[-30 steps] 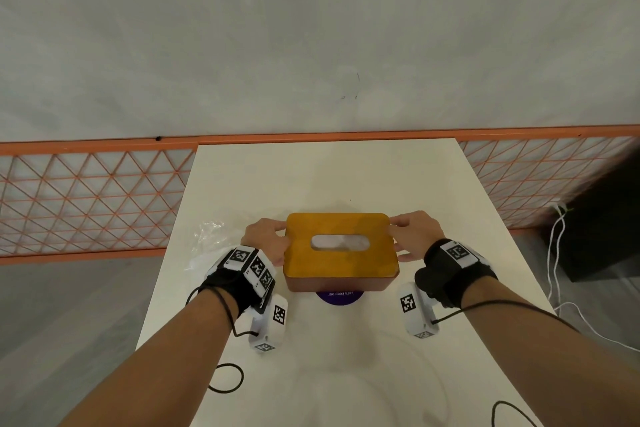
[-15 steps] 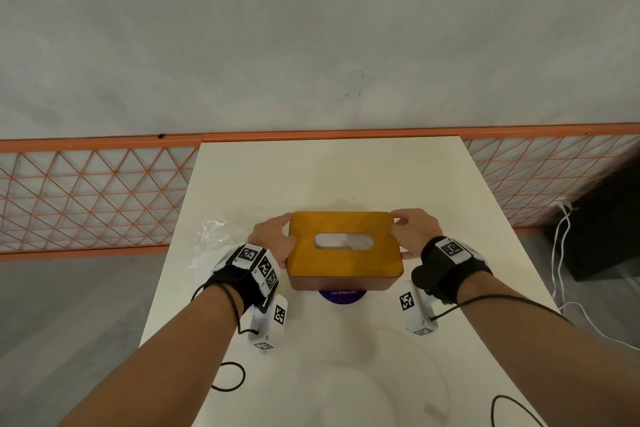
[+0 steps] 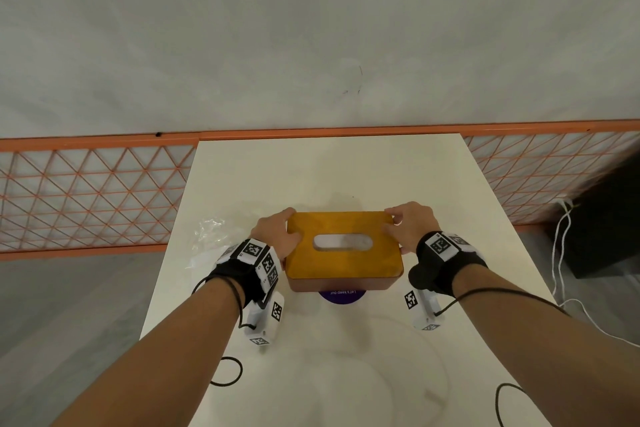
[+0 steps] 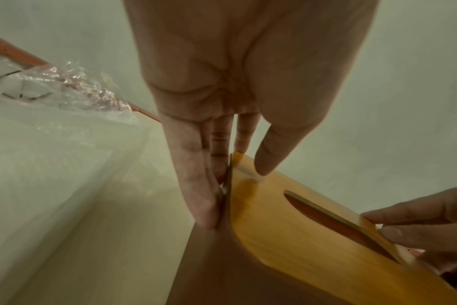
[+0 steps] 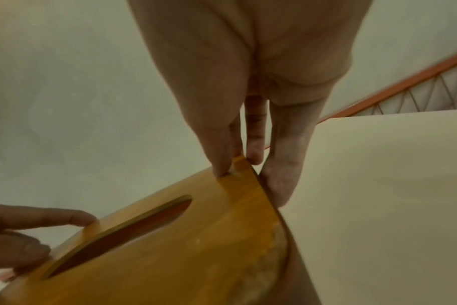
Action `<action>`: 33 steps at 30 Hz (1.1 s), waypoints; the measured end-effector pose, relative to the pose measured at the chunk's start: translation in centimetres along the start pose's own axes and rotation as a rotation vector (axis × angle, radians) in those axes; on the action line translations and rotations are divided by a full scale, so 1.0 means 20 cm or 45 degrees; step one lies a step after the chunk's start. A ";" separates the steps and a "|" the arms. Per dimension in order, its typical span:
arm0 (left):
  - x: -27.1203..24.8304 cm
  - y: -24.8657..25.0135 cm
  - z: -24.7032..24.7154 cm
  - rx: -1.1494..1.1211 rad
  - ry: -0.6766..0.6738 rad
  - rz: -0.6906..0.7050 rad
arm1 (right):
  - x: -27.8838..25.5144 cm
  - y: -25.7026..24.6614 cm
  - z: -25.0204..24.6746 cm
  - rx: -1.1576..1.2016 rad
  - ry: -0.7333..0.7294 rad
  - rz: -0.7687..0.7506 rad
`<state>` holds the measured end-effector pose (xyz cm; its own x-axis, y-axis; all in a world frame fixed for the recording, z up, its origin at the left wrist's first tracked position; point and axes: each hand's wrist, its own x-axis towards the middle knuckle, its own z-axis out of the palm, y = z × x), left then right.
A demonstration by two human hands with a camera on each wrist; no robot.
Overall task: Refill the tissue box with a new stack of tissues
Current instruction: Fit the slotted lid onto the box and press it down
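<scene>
A wooden tissue box stands mid-table, its brown base (image 3: 343, 285) under an orange-yellow lid (image 3: 343, 263) with an oval slot (image 3: 343, 242) that looks pale inside. My left hand (image 3: 277, 236) pinches the lid's left end, thumb on top and fingers against the edge, which the left wrist view shows closely: left hand (image 4: 235, 171), lid (image 4: 287, 216). My right hand (image 3: 410, 225) pinches the lid's right end the same way; in the right wrist view it (image 5: 248, 171) grips the lid (image 5: 196, 237). No loose stack of tissues is in view.
Crumpled clear plastic wrap (image 3: 211, 232) lies on the white table (image 3: 329, 170) left of the box. A purple disc (image 3: 341, 296) peeks out at the box's near side. An orange mesh fence (image 3: 86, 191) runs behind the table, and a black object (image 3: 609, 225) with white cables stands to the right.
Both hands have slid a little toward the lid's far corners, thumbs now on its top. The box has stayed in about the same place.
</scene>
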<state>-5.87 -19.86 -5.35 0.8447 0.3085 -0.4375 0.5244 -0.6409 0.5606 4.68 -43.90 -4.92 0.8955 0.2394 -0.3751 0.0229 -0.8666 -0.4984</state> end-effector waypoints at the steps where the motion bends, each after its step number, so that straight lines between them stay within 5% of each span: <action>1: 0.00 0.00 0.00 0.014 0.002 0.003 | 0.00 0.00 0.00 -0.035 -0.004 -0.020; 5: 0.00 0.02 0.02 0.068 -0.050 -0.028 | 0.01 0.01 -0.01 -0.010 -0.030 -0.063; 14: -0.05 0.02 0.06 -0.012 0.137 -0.144 | 0.02 0.01 0.04 -0.103 0.077 -0.037; 25: -0.02 0.01 0.04 -0.096 0.224 -0.186 | 0.04 0.04 -0.02 0.232 0.160 0.020; 33: 0.00 0.00 0.03 -0.113 0.184 -0.239 | 0.02 0.04 -0.02 0.177 0.205 0.055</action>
<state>-6.02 -20.20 -5.69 0.7346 0.5178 -0.4384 0.6757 -0.5004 0.5413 5.26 -44.69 -5.18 0.9540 0.1211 -0.2744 -0.0683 -0.8031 -0.5919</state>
